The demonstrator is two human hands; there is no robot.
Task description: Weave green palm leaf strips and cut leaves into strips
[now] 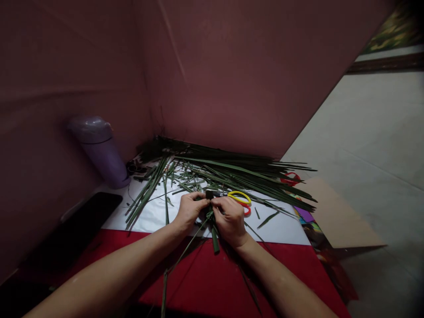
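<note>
A small bundle of folded green leaf strips (215, 240) is pinched between my two hands near the front of the white sheet. My left hand (191, 208) grips its upper left side with thumb and forefinger. Curled around its right side is my right hand (231, 217), touching close to the left one. Long thin strips trail from the bundle down over the red cloth. Scissors with yellow and red handles (240, 198) lie just behind my right hand, their blades partly hidden.
Long green leaves (245, 170) and cut pieces lie across the white sheet (149, 216). A purple tumbler (106, 154) and a dark phone (99, 207) are at the left. Red cloth (205, 282) lies in front; cardboard (344, 216) is at right. Pink walls stand behind.
</note>
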